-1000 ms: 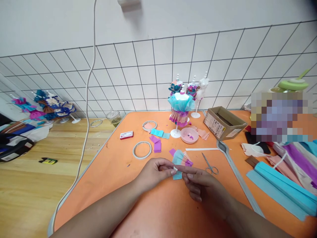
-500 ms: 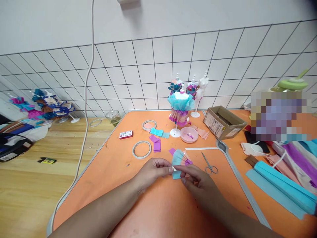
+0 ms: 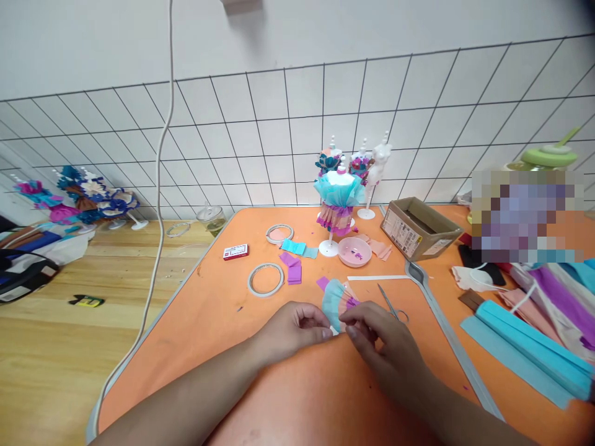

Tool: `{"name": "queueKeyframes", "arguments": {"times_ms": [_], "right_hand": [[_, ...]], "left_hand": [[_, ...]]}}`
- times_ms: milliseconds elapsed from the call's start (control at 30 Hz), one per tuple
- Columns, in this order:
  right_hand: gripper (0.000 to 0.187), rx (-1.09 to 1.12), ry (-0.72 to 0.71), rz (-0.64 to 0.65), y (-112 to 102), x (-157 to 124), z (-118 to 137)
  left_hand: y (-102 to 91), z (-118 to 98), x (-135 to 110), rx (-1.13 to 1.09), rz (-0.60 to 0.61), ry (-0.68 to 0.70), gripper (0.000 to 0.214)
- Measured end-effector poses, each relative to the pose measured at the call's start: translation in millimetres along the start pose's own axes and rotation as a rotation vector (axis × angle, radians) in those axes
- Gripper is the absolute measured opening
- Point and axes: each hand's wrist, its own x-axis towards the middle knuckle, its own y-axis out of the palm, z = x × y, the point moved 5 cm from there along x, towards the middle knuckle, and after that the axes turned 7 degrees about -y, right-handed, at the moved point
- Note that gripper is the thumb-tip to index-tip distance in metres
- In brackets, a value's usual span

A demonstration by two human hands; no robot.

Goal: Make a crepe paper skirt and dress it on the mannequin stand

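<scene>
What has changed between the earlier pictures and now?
The right hand has drawn rightward from the left hand and now partly hides the scissors. The left hand moved slightly downward in view. Any grip change is unclear. Pink bowl and cardboard box stayed put.

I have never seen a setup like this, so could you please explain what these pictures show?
There is no robot here: the left hand and right hand are a person's own bare hands. One head-worn camera looks forward and down. On the orange table stands a mannequin in a ruffled outfit; nearby are a pink dish, scissors, a cardboard box and folded purple strips. A pleated fan lies beside the hands. The left hand pinches a small white piece; whether the right holds anything, I cannot tell.
</scene>
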Motion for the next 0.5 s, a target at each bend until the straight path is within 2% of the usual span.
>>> {"name": "queueKeyframes", "arguments": {"times_ms": [100, 200, 367, 500], "right_hand": [[0.016, 0.090, 0.135, 0.070, 4.7, 2.2, -10.5], [0.014, 0.121, 0.128, 0.109, 7.0, 3.5, -9.7], [0.014, 0.072, 0.075, 0.164, 7.3, 2.3, 1.3], [0.013, 0.067, 0.110, 0.176, 8.2, 0.8, 1.3]], "left_hand": [[0.2, -17.8, -8.2, 0.434, -0.155, 0.299, 0.014], [4.8, -27.5, -16.7, 0.707, -0.191, 0.555, 0.016], [5.0, -28.9, -24.6, 0.914, -0.300, 0.791, 0.013], [4.6, -31.1, -29.5, 0.981, -0.395, 0.890, 0.011]]}}
